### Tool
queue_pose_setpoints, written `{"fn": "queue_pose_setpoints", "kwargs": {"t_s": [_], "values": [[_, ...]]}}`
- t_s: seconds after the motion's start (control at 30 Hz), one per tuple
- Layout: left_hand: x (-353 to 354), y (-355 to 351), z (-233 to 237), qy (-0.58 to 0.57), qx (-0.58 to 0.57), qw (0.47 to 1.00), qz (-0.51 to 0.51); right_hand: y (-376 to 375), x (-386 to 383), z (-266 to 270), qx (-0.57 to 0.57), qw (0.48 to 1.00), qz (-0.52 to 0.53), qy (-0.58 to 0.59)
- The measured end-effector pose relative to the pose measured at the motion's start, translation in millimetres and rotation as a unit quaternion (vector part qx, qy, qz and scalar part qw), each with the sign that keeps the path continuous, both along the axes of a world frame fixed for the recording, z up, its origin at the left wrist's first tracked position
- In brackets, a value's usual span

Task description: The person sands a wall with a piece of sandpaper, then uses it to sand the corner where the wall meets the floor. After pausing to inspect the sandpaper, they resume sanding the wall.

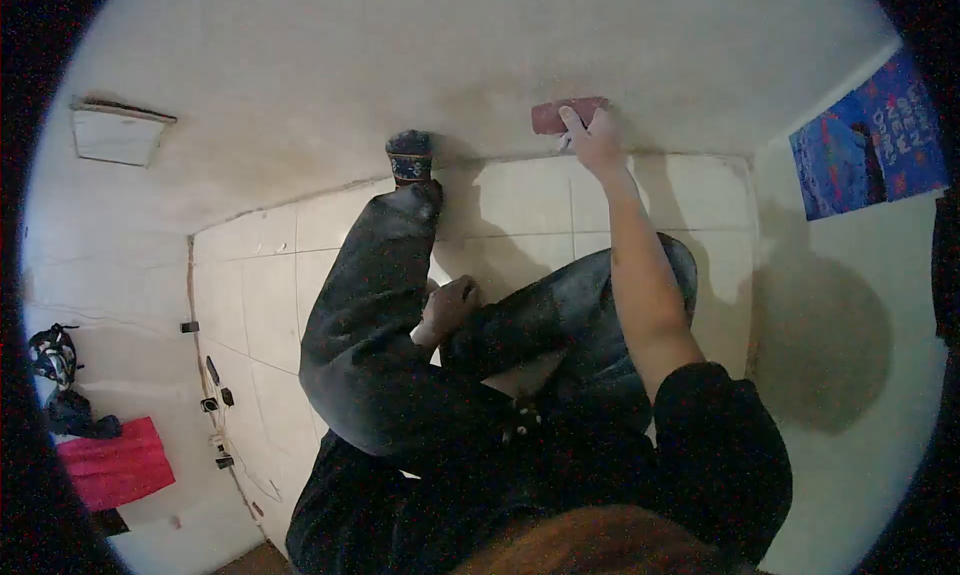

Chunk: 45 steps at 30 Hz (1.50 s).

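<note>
My right hand (598, 140) grips a flat, dark red piece of sandpaper (560, 115) and presses it to the pale wall (480, 65), just above where the wall meets the floor. Whitish dust seems to coat the fingers. Between my bent legs, my left hand (452, 305) is low, near the floor, with its fingers curled in. My left leg hides most of that forearm, and nothing shows in the dim left hand.
I sit on a light tiled floor (520, 200), a socked foot (410, 157) against the wall. Blue printed sheet (870, 140) on the right wall; white panel (118, 135) at upper left. Cables and plugs (222, 445) run along the left floor edge; pink cloth (118, 465) hangs there.
</note>
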<state>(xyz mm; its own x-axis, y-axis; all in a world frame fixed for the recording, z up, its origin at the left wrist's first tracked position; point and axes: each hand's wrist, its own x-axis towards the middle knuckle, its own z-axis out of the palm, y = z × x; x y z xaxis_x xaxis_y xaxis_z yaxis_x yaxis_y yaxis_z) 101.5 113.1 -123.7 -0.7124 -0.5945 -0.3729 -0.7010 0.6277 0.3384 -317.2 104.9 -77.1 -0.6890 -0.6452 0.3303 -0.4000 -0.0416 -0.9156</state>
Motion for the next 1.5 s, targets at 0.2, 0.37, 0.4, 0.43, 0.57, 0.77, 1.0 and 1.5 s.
{"fn": "queue_pose_setpoints", "kwargs": {"t_s": [0.2, 0.37, 0.4, 0.43, 0.57, 0.77, 1.0, 1.5], "values": [[-7, 5, 21, 0.012, -0.029, 0.999, -0.019, 34, 28, 107, -0.081, 0.973, 0.109, -0.187], [-7, 0, 12, 0.015, 0.004, 1.0, 0.011, 12, 19, 46, -0.07, 0.993, -0.034, 0.09], [-9, 1, 12, 0.021, -0.001, 0.999, 0.028, 9, 15, 43, -0.096, 0.995, 0.006, 0.03], [-12, 6, 17, 0.028, -0.002, 0.998, 0.048, 19, 22, 79, -0.118, 0.991, 0.049, -0.03], [-14, 9, 26, 0.025, 0.057, 0.997, 0.044, 32, 15, 96, 0.085, 0.977, 0.093, -0.17], [-12, 4, 18, 0.02, 0.012, 0.999, 0.043, 30, 25, 100, -0.105, 0.973, 0.128, -0.159], [-6, -1, 5, -0.027, 0.001, 0.999, 0.021, 15, 8, 36, -0.032, 0.999, 0.03, -0.028], [3, 2, -2, 0.023, -0.002, 1.0, -0.002, 35, 31, 112, -0.058, 0.977, 0.1, -0.178]]}}
